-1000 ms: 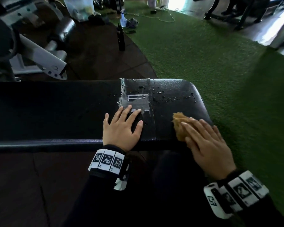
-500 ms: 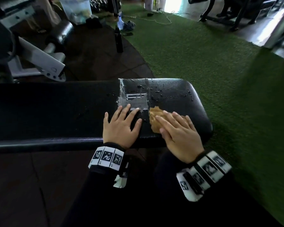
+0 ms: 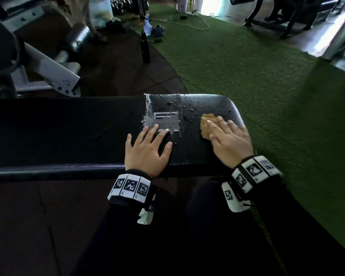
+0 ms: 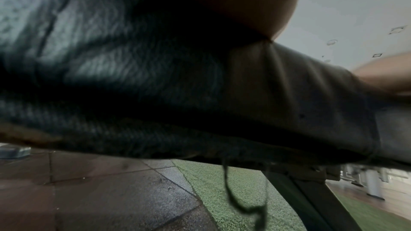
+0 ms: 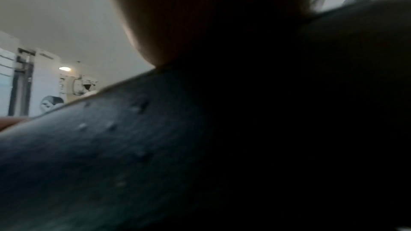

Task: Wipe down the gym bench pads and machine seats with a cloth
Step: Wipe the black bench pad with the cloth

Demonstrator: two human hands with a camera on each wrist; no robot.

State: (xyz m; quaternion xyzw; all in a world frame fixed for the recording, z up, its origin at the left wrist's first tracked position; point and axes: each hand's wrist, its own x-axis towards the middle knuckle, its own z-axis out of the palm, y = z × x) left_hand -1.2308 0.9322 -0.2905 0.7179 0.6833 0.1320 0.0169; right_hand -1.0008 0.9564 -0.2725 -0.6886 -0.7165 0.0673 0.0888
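Head view. The black bench pad [image 3: 68,132] runs across the frame; its end section bears a worn grey patch [image 3: 163,118] with a white logo, which serves as the reference mark here. Water droplets [image 3: 189,110] sit on the pad just beside the patch, on the side toward the green turf [image 3: 247,66]. The left hand [image 3: 146,152] lies flat on the surface at the near edge of the patch, fingers spread and straight, holding nothing; two fingertips touch the patch. The right hand [image 3: 230,140] lies beyond the patch toward the pad's rounded end, fingers straight and together, pressing a tan cloth [image 3: 206,125] flat against the pad. The cloth shows from under the fingers on the patch side. A dark bottle [image 3: 145,49] stands upright on the dark floor well beyond the patch; a spray bottle [image 3: 147,26] stands farther off.

Left wrist view. Blurred close view of the pad's black upholstery [image 4: 133,76] and its stitched edge; dark floor tiles and turf below. Fingers not visible.

Right wrist view. Dark and blurred; pad surface [image 5: 111,147] with droplets; the heel of the hand [image 5: 200,15] fills the top. Cloth not visible.
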